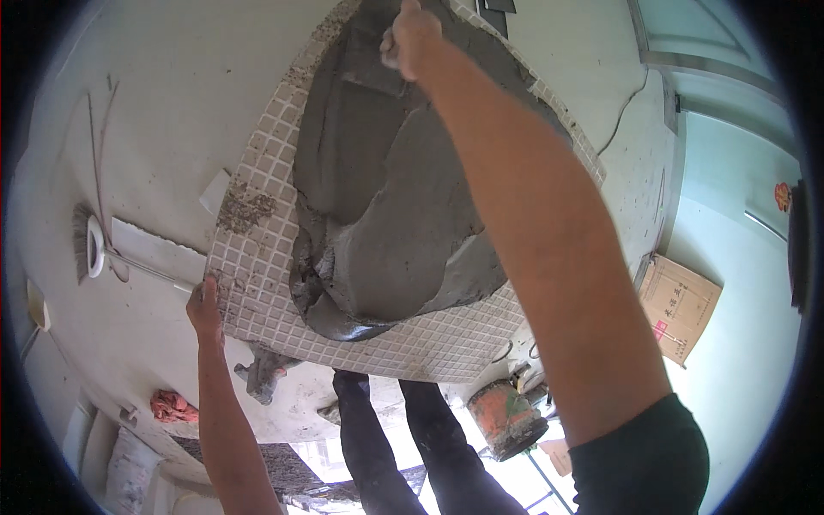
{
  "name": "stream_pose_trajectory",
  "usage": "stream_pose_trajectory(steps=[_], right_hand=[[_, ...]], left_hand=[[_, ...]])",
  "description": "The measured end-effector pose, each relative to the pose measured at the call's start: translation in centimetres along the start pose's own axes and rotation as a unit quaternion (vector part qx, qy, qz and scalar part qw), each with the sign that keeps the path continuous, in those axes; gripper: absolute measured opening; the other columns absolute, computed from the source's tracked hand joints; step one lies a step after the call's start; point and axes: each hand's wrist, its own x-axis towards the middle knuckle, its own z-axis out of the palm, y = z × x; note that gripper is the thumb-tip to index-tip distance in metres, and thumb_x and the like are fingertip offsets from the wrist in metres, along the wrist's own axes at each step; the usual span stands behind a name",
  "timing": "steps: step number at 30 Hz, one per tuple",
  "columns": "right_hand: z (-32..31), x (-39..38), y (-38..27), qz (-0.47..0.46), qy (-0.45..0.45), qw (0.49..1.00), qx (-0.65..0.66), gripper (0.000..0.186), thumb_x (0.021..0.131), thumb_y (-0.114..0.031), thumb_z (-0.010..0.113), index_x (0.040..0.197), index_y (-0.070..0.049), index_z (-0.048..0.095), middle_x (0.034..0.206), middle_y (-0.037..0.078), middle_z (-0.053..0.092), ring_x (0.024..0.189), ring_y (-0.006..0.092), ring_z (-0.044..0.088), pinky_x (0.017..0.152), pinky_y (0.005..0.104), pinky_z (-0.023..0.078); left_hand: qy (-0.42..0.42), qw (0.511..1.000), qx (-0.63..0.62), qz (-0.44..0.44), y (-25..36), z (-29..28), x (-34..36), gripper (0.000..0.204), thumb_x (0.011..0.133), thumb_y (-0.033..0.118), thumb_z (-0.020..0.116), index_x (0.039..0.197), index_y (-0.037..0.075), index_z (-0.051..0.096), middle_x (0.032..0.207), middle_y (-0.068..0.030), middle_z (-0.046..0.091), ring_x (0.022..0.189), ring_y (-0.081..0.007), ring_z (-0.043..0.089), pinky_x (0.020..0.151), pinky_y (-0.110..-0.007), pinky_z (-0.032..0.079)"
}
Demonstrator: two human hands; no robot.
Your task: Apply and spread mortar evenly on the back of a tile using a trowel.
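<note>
A large tile (257, 163) with a raised grid on its back stands before me, its lower edge by my legs. Thick grey mortar (412, 206) covers most of its middle, smooth in places and ridged in others. At the lower left, my left hand (205, 311) grips the tile's edge, thumb on the gridded side; its other fingers are mostly hidden. Near the top, my right hand (414, 41) is closed round a trowel whose handle the fingers hide. The mortar-smeared trowel blade (371, 75) lies against the mortar, its outline hard to separate from it.
A broom (94, 246) lies on the floor at left, near a pale offcut (154, 245). A red cloth (174, 407) is at lower left. An orange, mortar-stained bucket (506, 419) stands right of my legs (369, 429). At right are a cardboard box (678, 309) and a cable (625, 112).
</note>
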Motion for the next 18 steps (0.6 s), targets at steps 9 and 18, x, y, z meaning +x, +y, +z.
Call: stream_pose_trajectory(steps=[9,18], right_hand=[[-0.8,-11.9,-2.1,0.176,-0.176,0.961,-0.123,0.049,0.097,-0.057,0.049,0.097,-0.008,0.051,0.066,0.0,0.043,0.053,0.0131,0.04,0.046,0.0324,0.033],[2.2,-27.2,4.1,-0.037,-0.371,0.868,-0.329,0.053,0.1,-0.049,0.048,0.084,0.001,0.056,0.067,0.015,0.055,0.063,0.0283,0.057,0.062,0.0457,0.047]], left_hand=[[0.054,0.998,0.018,-0.015,-0.7,-4.8,0.0,0.045,0.095,0.038,0.067,0.11,-0.004,0.069,0.098,-0.0096,0.069,0.089,-0.0168,0.06,0.082,-0.033,0.048],[0.041,0.994,0.098,-0.009,-0.8,-5.7,-0.4,0.047,0.095,0.04,0.066,0.11,-0.004,0.07,0.098,-0.0107,0.071,0.089,-0.0189,0.061,0.083,-0.034,0.049]])
